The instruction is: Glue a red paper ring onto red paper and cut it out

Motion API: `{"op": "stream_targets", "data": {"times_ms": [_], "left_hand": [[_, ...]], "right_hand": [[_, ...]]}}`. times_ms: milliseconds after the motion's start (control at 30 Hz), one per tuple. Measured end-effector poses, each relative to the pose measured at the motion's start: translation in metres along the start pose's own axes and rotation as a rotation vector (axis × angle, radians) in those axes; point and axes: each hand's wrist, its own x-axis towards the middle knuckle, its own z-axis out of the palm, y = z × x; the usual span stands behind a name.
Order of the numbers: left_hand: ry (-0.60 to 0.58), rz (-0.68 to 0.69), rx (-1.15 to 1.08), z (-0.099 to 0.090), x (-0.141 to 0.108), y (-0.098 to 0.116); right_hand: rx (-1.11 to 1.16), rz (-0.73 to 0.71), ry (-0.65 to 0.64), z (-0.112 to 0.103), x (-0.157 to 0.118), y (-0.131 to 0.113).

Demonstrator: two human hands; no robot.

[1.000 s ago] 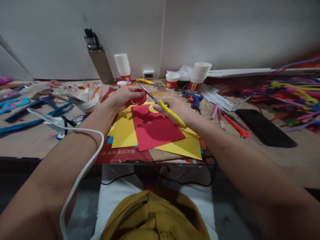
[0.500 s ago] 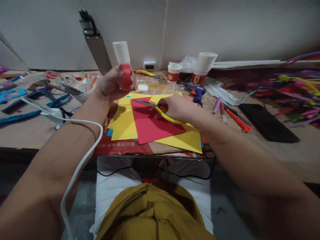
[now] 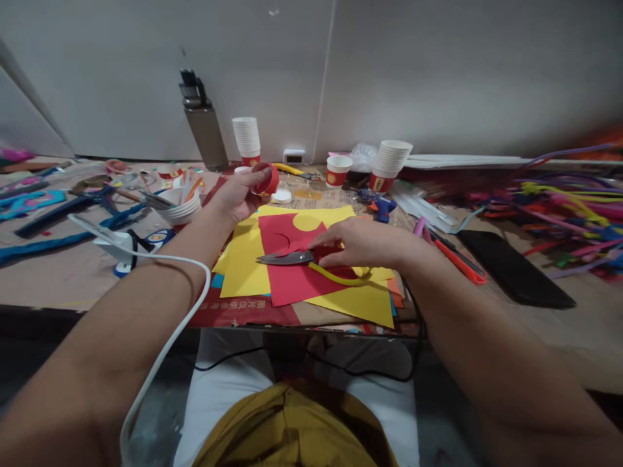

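My left hand [image 3: 246, 194] grips a hollow red ring [image 3: 267, 180] between thumb and fingers, raised above the back of the paper pile. Scissors [image 3: 287, 258] with yellow handles lie flat across a red paper sheet [image 3: 292, 290], blades pointing left. My right hand [image 3: 353, 241] hovers over their pivot and handles, its fingers loosely apart; the fingertips are close to the red paper. A curved line shows on the red sheet. Beneath it are yellow sheets [image 3: 243, 272], and a yellow round piece [image 3: 307, 222] lies near its upper edge.
Stacked paper cups [image 3: 246, 136] and another stack [image 3: 392, 159] stand at the back, with a single cup [image 3: 337, 172] between. A bottle [image 3: 207, 136] leans at back left. White cable [image 3: 187, 261] crosses my left forearm. A black phone [image 3: 516, 267] lies right, near coloured pipe cleaners [image 3: 574, 220].
The scissors have come down flat on the red sheet, and my right hand has loosened from them. My left hand has turned and lowered the red ring. The view has tilted up slightly.
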Motion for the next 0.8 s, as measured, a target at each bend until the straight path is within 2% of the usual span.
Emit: {"op": "stream_targets", "data": {"times_ms": [67, 133, 167, 233, 333, 433, 500, 567, 733, 800], "left_hand": [[0.039, -0.011, -0.006, 0.0, 0.001, -0.004], [0.057, -0.026, -0.011, 0.002, 0.001, -0.007], [0.064, -0.034, -0.014, 0.003, 0.001, -0.008], [0.075, -0.041, -0.017, 0.005, 0.001, -0.009], [0.098, -0.036, -0.026, 0.008, 0.001, -0.009], [0.102, -0.037, -0.035, 0.009, 0.0, -0.008], [0.094, -0.029, -0.035, 0.009, 0.0, -0.007], [0.095, -0.021, -0.024, 0.01, 0.001, -0.007], [0.087, -0.031, 0.014, 0.015, -0.001, -0.009], [0.06, -0.02, 0.019, 0.017, -0.004, -0.01]], "right_hand": [[0.025, 0.084, 0.112, 0.0, 0.003, 0.004], [0.045, 0.198, 0.345, 0.005, 0.011, 0.011], [0.052, 0.216, 0.454, 0.009, 0.016, 0.014], [0.1, 0.166, 0.538, 0.019, 0.026, 0.019], [0.14, 0.008, 0.531, 0.033, 0.038, 0.019], [0.077, -0.161, 0.376, 0.041, 0.045, 0.012], [-0.003, -0.207, 0.258, 0.043, 0.047, 0.007], [-0.07, -0.197, 0.213, 0.042, 0.049, 0.004], [-0.129, -0.196, 0.251, 0.044, 0.054, 0.011], [-0.134, -0.212, 0.324, 0.046, 0.055, 0.015]]}}
